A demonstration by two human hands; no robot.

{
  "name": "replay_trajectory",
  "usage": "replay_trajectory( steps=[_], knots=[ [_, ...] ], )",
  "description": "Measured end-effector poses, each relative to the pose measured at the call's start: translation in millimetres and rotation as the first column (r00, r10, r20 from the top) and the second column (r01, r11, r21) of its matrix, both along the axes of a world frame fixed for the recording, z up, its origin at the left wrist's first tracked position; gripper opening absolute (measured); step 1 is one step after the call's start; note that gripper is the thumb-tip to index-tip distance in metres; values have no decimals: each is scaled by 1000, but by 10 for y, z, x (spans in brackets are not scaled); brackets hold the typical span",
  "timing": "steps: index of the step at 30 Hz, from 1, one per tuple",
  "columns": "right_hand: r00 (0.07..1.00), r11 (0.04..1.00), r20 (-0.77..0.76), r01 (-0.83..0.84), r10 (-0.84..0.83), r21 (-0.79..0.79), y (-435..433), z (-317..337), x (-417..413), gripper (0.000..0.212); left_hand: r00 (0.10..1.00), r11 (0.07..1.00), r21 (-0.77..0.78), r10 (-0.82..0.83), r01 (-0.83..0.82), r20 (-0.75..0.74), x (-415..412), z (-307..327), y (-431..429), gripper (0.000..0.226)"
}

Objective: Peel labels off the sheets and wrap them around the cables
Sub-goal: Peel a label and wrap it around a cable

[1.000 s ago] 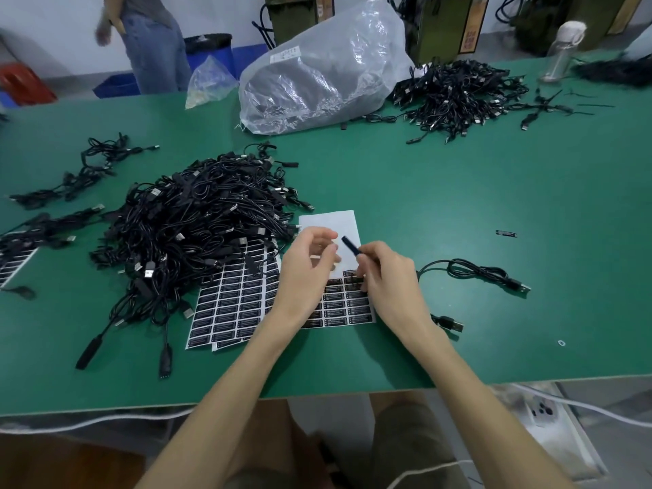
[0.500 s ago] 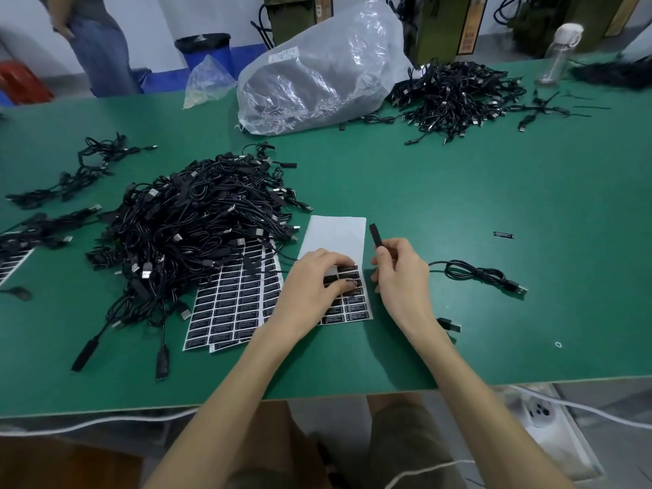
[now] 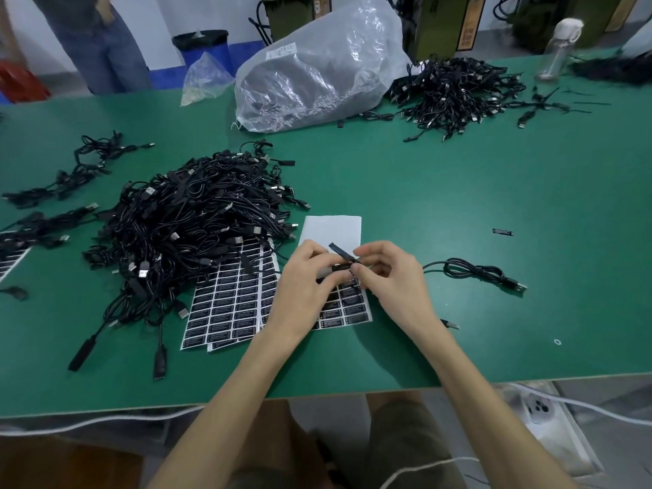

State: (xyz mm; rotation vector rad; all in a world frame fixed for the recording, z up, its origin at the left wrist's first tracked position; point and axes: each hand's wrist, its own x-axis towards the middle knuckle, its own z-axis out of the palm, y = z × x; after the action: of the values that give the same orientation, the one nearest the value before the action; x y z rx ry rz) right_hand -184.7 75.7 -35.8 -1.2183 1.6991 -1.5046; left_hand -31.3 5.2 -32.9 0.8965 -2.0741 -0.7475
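Observation:
My right hand (image 3: 393,277) pinches the black plug end of a cable (image 3: 340,251), and the rest of that cable (image 3: 472,271) trails off to the right on the green table (image 3: 458,192). My left hand (image 3: 305,282) holds a small black label (image 3: 340,268) right against the cable, just under the plug. Both hands hover over a partly used label sheet (image 3: 333,229) whose upper half is bare white backing. A fuller sheet of black labels (image 3: 229,300) lies to its left, partly under a big pile of black cables (image 3: 197,213).
A clear plastic bag (image 3: 317,72) and a second cable pile (image 3: 455,86) sit at the back, with a bottle (image 3: 561,47) at the far right. Loose cables (image 3: 70,171) lie at the left. One stray label (image 3: 502,232) lies right. A person (image 3: 98,40) stands behind the table.
My left hand has lifted off the sheet with a label and come up to the cable plug. My right hand has tilted the plug leftward toward it.

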Motion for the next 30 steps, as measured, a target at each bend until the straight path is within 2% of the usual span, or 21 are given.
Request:
replay_trajectory(
  steps=[9,12,16,19,22,25,27,30],
  knots=[
    [996,1000,80,-28,28,1,11,-1,-22,13,1000,1000,28,8,-8,-3,11,2,7,6],
    [996,1000,86,-21,21,1,8,-8,-16,11,998,1000,0,-24,24,54,13,-23,12,10],
    [993,999,108,-41,42,-14,23,5,-28,10,998,999,18,-35,34,50,16,-35,-5,13],
    [990,998,129,-56,58,-21,28,11,-34,11,1000,999,48,-22,22,-5,9,-27,-12,14],
    [994,999,104,-36,37,-12,14,-6,-26,11,997,995,83,64,-61,-34,-11,-6,-30,15],
    [996,1000,93,-15,15,1,2,-18,-24,11,966,957,261,179,-128,-185,11,37,-50,15],
    [996,1000,85,10,-10,2,1,-18,-30,13,942,929,364,182,-70,-283,55,106,-67,15],
    [996,997,48,74,-73,-19,5,-16,-35,13,936,925,366,35,102,-350,93,225,-108,17]
  ],
)
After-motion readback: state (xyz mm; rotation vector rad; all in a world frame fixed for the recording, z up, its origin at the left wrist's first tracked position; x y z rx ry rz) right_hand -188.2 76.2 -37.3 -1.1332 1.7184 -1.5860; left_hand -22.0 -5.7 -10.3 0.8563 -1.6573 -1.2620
